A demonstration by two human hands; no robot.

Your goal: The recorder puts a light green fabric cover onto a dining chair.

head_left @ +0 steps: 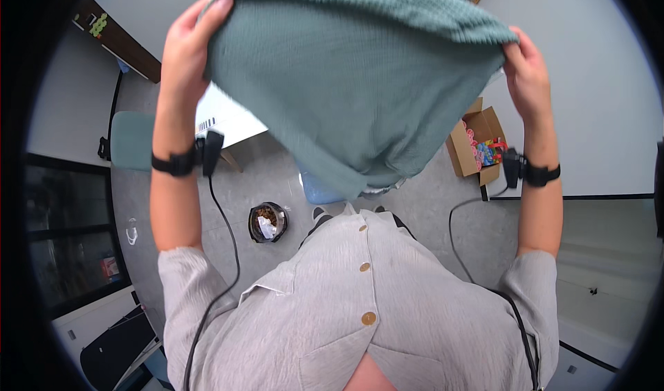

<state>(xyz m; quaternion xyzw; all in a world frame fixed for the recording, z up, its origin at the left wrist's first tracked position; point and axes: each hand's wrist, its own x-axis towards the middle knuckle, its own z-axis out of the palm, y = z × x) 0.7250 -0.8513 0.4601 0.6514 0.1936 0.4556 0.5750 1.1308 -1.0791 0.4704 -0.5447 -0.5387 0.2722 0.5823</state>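
Note:
A grey-green piece of cloth [346, 79], crinkled in texture, is stretched between my raised hands. At its upper left corner my left hand [191, 41] pinches the edge with thumb and fingers. My right hand [527, 73] grips the opposite corner on the right. Between them the upper edge folds over in a thick band, and the rest sags down toward my body, its lower end bunched. Whether it is a garment or a plain sheet I cannot tell. Each wrist wears a black strap with a small device and a cable.
Behind the cloth a white table [225, 117] shows in part, with a blue stool [321, 189] below. A bin [268, 222] with waste stands on the grey floor. At right lies an open cardboard box [460, 149] with colourful packages. A green chair [131, 140] is at left.

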